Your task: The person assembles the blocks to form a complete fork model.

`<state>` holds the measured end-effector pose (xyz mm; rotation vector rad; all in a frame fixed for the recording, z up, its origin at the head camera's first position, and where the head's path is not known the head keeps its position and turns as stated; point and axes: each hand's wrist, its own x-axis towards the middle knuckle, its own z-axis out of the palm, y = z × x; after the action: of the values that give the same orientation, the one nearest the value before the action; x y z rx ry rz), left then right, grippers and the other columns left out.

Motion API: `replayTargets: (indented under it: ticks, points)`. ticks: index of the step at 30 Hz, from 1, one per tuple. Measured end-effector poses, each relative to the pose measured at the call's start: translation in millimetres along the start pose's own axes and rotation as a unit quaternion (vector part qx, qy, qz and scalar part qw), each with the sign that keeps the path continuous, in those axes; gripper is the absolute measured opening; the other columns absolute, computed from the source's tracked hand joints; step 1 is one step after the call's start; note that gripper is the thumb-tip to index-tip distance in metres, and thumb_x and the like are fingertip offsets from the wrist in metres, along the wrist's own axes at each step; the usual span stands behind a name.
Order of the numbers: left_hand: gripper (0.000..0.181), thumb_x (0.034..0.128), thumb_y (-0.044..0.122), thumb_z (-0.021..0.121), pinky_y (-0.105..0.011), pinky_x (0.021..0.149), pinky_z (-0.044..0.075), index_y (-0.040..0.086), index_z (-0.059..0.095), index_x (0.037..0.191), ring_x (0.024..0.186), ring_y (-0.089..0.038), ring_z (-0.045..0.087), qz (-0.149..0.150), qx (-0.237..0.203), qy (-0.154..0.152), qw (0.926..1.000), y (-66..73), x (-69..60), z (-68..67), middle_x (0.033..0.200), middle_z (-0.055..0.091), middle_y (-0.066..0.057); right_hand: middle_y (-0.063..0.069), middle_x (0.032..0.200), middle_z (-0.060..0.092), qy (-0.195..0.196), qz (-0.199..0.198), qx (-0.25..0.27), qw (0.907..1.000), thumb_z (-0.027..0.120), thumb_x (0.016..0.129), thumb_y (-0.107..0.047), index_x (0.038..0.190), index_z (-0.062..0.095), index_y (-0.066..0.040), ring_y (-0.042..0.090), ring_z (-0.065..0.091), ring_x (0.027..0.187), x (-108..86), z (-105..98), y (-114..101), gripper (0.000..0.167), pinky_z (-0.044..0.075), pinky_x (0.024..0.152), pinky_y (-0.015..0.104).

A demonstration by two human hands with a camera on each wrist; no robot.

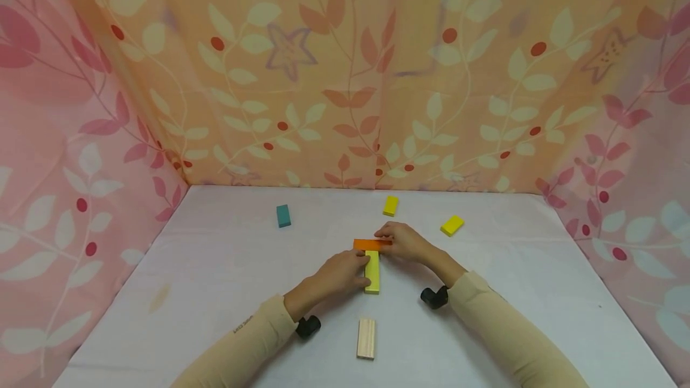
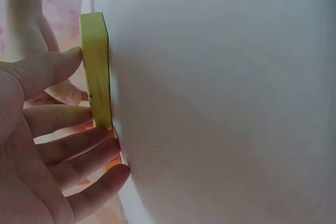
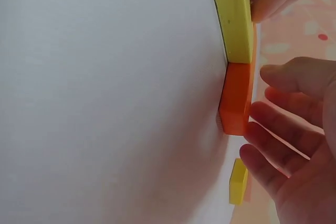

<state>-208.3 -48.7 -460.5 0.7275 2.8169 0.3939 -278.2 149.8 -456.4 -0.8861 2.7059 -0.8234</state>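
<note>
A long yellow block (image 1: 372, 272) lies lengthwise on the table, its far end meeting an orange block (image 1: 372, 245) set crosswise, in a T shape. My left hand (image 1: 339, 272) is at the yellow block's left side. In the left wrist view its thumb and index finger touch the yellow block (image 2: 96, 72), the other fingers stretched toward the orange one. My right hand (image 1: 405, 242) is at the orange block's right end. The right wrist view shows its fingertips against the orange block (image 3: 236, 98) and the thumb apart from it.
A plain wooden block (image 1: 366, 339) lies nearest to me. Toward the back are a teal block (image 1: 283, 216), a small yellow block (image 1: 390, 206) and another yellow block (image 1: 452, 226) farther right. Patterned cloth walls (image 1: 345, 76) border the white-covered table (image 1: 215, 256).
</note>
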Motion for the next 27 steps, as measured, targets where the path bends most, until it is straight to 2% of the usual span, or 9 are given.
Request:
replayTargets:
  ticks: [7,12,19,22,27]
  points:
    - [0.055,0.0862,0.035,0.074,-0.039,0.103,0.05,0.011,0.06,0.134,0.12,-0.021,0.059,-0.007,-0.007,0.001,1.0,0.7,0.4,0.3,0.135,0.06,-0.006,0.009,0.113,0.068,0.025,0.02,0.032,0.999,0.07,0.089,-0.016,0.117,0.068,-0.003,0.025,0.061,0.104,-15.5,-1.8,-3.4,0.03,0.053,0.094,0.046]
    - [0.055,0.0866,0.035,0.073,-0.039,0.104,0.049,0.011,0.059,0.134,0.122,-0.022,0.058,-0.012,-0.013,-0.002,0.9998,1.0,-0.7,0.5,0.137,0.059,-0.006,0.01,0.113,0.068,0.044,0.015,0.061,0.997,0.068,0.089,-0.012,0.118,0.068,-0.002,0.027,0.062,0.105,-32.6,1.8,-11.8,0.03,0.054,0.093,0.047]
    - [0.055,0.0861,0.035,0.074,-0.039,0.102,0.05,0.012,0.06,0.134,0.119,-0.021,0.059,-0.017,-0.02,-0.003,0.9996,0.6,0.4,2.7,0.134,0.061,-0.006,0.012,0.11,0.069,0.101,-0.008,0.083,0.9914,0.069,0.089,-0.015,0.119,0.066,0.0,0.03,0.063,0.099,-57.4,8.5,-27.1,0.033,0.056,0.083,0.034]
    - [0.055,0.0859,0.035,0.074,-0.039,0.103,0.049,0.012,0.06,0.134,0.119,-0.021,0.059,-0.018,-0.021,-0.002,0.9996,0.4,0.1,2.9,0.134,0.06,-0.006,0.013,0.109,0.069,0.111,-0.025,0.092,0.9892,0.07,0.089,-0.017,0.118,0.067,0.0,0.031,0.064,0.097,-65.9,11.3,-34.4,0.033,0.056,0.082,0.03]
    - [0.055,0.0861,0.035,0.074,-0.038,0.103,0.049,0.011,0.061,0.133,0.119,-0.022,0.059,-0.009,-0.017,0.007,0.9998,-0.1,-0.1,2.4,0.134,0.06,-0.006,0.013,0.11,0.069,0.115,-0.049,0.108,0.9862,0.072,0.088,-0.021,0.118,0.066,0.0,0.03,0.064,0.095,-78.4,19.1,-43.4,0.037,0.058,0.082,0.032]
